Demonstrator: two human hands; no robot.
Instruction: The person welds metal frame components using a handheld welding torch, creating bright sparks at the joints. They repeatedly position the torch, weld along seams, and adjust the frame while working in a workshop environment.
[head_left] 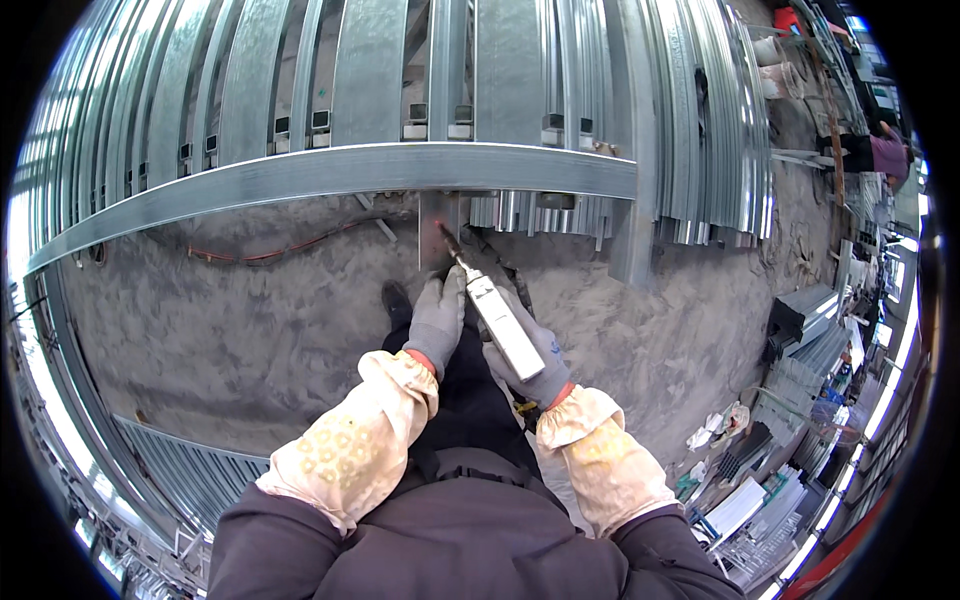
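A white laser welding gun (505, 325) with a thin metal nozzle slants up and left in front of my body. My right hand (540, 352), in a grey glove, is closed around its body. My left hand (437, 318), also gloved in grey, is closed at the front of the gun beside the nozzle; the fingertips are partly hidden. The nozzle points at an upright steel post (432, 240), where a small red spot shows near the tip. This post stands below a long galvanized crossbeam (380, 170).
Parallel galvanized tubes (360, 80) run away beyond the crossbeam. More steel profiles (705, 120) lie stacked to the right. A red cable (260, 256) lies on the dusty floor at left. Another person (885, 155) is at the far right, near metal pieces (805, 320).
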